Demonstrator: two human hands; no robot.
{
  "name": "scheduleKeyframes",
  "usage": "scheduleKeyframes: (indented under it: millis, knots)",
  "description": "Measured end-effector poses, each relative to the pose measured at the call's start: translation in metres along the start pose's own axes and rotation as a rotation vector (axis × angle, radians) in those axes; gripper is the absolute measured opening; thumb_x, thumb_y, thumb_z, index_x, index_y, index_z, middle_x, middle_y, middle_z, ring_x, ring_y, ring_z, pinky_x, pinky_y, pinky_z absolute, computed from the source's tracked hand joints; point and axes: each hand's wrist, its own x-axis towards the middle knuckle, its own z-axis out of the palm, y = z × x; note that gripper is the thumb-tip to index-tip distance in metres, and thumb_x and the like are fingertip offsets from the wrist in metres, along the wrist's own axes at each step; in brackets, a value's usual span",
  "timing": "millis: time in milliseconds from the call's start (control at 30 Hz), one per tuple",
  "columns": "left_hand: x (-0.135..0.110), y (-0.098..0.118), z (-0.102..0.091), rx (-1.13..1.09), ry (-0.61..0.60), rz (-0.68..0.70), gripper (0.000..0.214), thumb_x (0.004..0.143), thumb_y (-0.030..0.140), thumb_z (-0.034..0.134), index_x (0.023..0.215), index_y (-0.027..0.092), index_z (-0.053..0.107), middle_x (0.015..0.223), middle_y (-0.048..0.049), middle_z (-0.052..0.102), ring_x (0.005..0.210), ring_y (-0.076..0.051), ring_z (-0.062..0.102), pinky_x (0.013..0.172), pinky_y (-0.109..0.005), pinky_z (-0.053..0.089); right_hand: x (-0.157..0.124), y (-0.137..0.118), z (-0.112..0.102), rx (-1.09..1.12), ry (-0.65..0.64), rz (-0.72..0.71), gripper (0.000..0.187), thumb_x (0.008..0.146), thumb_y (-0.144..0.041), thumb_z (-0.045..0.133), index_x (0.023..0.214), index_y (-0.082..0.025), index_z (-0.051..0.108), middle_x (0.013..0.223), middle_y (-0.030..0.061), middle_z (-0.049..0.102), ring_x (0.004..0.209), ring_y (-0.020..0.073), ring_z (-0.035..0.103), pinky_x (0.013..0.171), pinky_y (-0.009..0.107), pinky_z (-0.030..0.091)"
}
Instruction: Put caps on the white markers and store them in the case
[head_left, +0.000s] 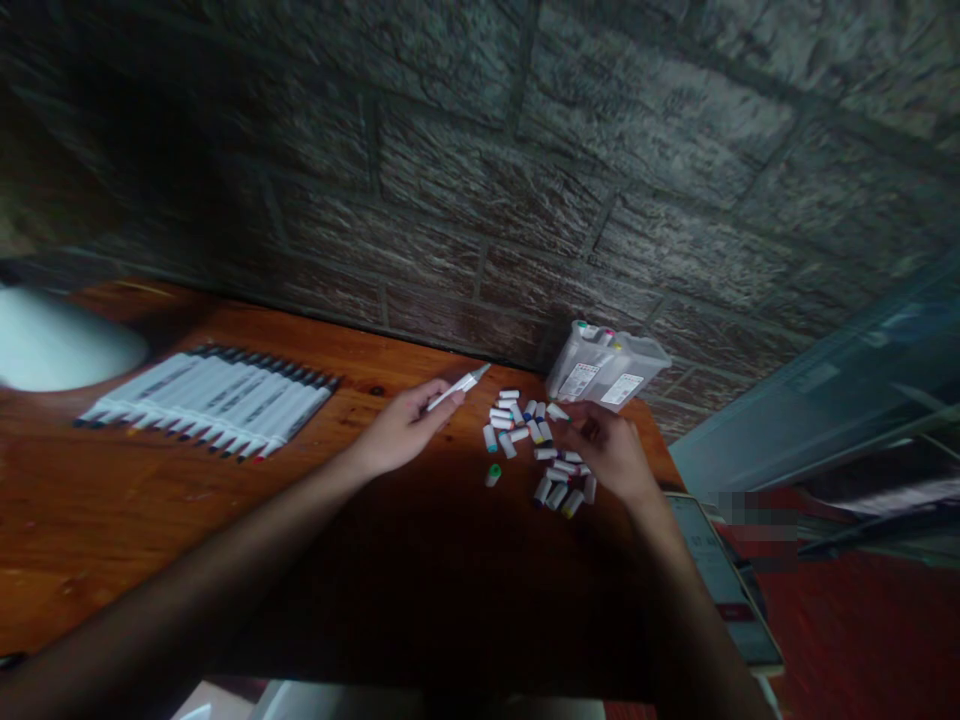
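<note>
My left hand (412, 422) is closed around a white marker (457, 388), its uncapped tip pointing up and right toward the wall. On the wooden table to its right lies a loose cluster of white marker caps (519, 434) with coloured ends. Over the right side of that cluster, my right hand (606, 445) has its fingertips pinched at a white cap (557, 411) with a green end. Part of the grip is in shadow. A green-topped cap (493, 475) stands apart, nearer to me. Several white markers (217, 395) lie side by side in a row at left.
A clear plastic marker case (606, 365), with a few coloured ends showing, stands by the brick wall (480, 200). A phone or tablet (724, 580) lies at the table's right edge. At far left is a pale rounded object (64, 340).
</note>
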Motion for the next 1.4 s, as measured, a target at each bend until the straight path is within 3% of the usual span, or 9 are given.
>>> scheduleKeyframes:
  millis: [133, 300, 533, 700, 833, 1167, 1233, 1300, 1400]
  knots:
    - [0.0, 0.005, 0.001, 0.021, 0.004, 0.006, 0.033, 0.093, 0.048, 0.052, 0.093, 0.017, 0.063, 0.068, 0.0031, 0.051, 0.062, -0.012, 0.046, 0.057, -0.022, 0.035, -0.007, -0.024, 0.007, 0.174, 0.016, -0.145, 0.023, 0.084, -0.028, 0.064, 0.105, -0.02, 0.071, 0.077, 0.0015, 0.063, 0.061, 0.0138, 0.053, 0.058, 0.026, 0.042]
    - [-0.003, 0.011, 0.001, 0.122, -0.012, 0.071, 0.03, 0.096, 0.044, 0.049, 0.092, 0.018, 0.063, 0.073, 0.0018, 0.057, 0.068, -0.013, 0.051, 0.065, -0.022, 0.039, -0.012, -0.042, 0.011, 0.305, 0.034, -0.202, 0.021, 0.086, -0.025, 0.065, 0.105, -0.024, 0.072, 0.084, 0.0015, 0.06, 0.066, 0.0137, 0.052, 0.061, 0.027, 0.042]
    - [-0.01, 0.008, 0.003, 0.324, -0.199, 0.241, 0.025, 0.098, 0.038, 0.051, 0.112, 0.023, 0.065, 0.101, 0.0002, 0.071, 0.088, -0.016, 0.065, 0.08, -0.022, 0.045, -0.009, -0.042, 0.008, 0.485, 0.183, -0.073, 0.024, 0.087, -0.032, 0.067, 0.109, -0.024, 0.07, 0.073, -0.0012, 0.057, 0.063, 0.0139, 0.052, 0.06, 0.028, 0.041]
    - [-0.011, 0.01, 0.003, 0.352, -0.153, 0.29, 0.024, 0.098, 0.036, 0.051, 0.113, 0.023, 0.065, 0.102, 0.0011, 0.072, 0.089, -0.014, 0.067, 0.081, -0.021, 0.047, -0.009, -0.039, 0.01, 0.515, 0.12, 0.004, 0.024, 0.084, -0.036, 0.069, 0.104, -0.021, 0.071, 0.065, -0.003, 0.057, 0.056, 0.0119, 0.048, 0.053, 0.026, 0.037]
    - [-0.011, 0.009, 0.003, 0.371, -0.128, 0.308, 0.025, 0.097, 0.036, 0.054, 0.115, 0.023, 0.066, 0.104, 0.0005, 0.074, 0.09, -0.015, 0.069, 0.08, -0.02, 0.048, -0.009, -0.038, 0.014, 0.523, 0.074, -0.006, 0.025, 0.084, -0.037, 0.07, 0.104, -0.022, 0.073, 0.071, -0.0007, 0.064, 0.059, 0.0125, 0.052, 0.055, 0.027, 0.04]
    - [-0.015, 0.007, 0.0, 0.429, -0.181, 0.428, 0.03, 0.094, 0.035, 0.059, 0.122, 0.027, 0.068, 0.113, 0.001, 0.076, 0.097, -0.017, 0.072, 0.087, -0.022, 0.051, -0.011, -0.037, 0.015, 0.574, -0.245, -0.058, 0.017, 0.085, -0.036, 0.071, 0.097, -0.029, 0.079, 0.089, 0.0005, 0.076, 0.077, 0.0171, 0.065, 0.069, 0.03, 0.049]
    - [-0.016, 0.008, 0.001, 0.443, -0.189, 0.423, 0.029, 0.094, 0.036, 0.06, 0.121, 0.027, 0.069, 0.113, 0.0012, 0.076, 0.097, -0.017, 0.072, 0.086, -0.022, 0.051, -0.01, -0.04, 0.013, 0.59, -0.188, -0.042, 0.019, 0.083, -0.038, 0.072, 0.098, -0.028, 0.079, 0.093, 0.0014, 0.076, 0.082, 0.0181, 0.066, 0.071, 0.031, 0.05]
    - [-0.017, 0.01, 0.003, 0.453, -0.189, 0.44, 0.028, 0.094, 0.036, 0.06, 0.119, 0.027, 0.07, 0.112, 0.0013, 0.076, 0.093, -0.017, 0.073, 0.085, -0.022, 0.051, -0.009, -0.044, 0.014, 0.652, -0.001, 0.005, 0.025, 0.085, -0.045, 0.068, 0.1, -0.027, 0.077, 0.101, 0.0031, 0.074, 0.09, 0.0189, 0.066, 0.075, 0.031, 0.05]
    - [-0.02, 0.013, 0.01, 0.461, -0.212, 0.472, 0.025, 0.093, 0.036, 0.061, 0.114, 0.028, 0.072, 0.107, 0.0015, 0.077, 0.088, -0.016, 0.073, 0.082, -0.022, 0.052, -0.008, -0.05, 0.019, 0.824, 0.232, 0.15, 0.047, 0.092, -0.063, 0.047, 0.107, -0.027, 0.072, 0.102, 0.0046, 0.071, 0.091, 0.0187, 0.064, 0.072, 0.03, 0.049]
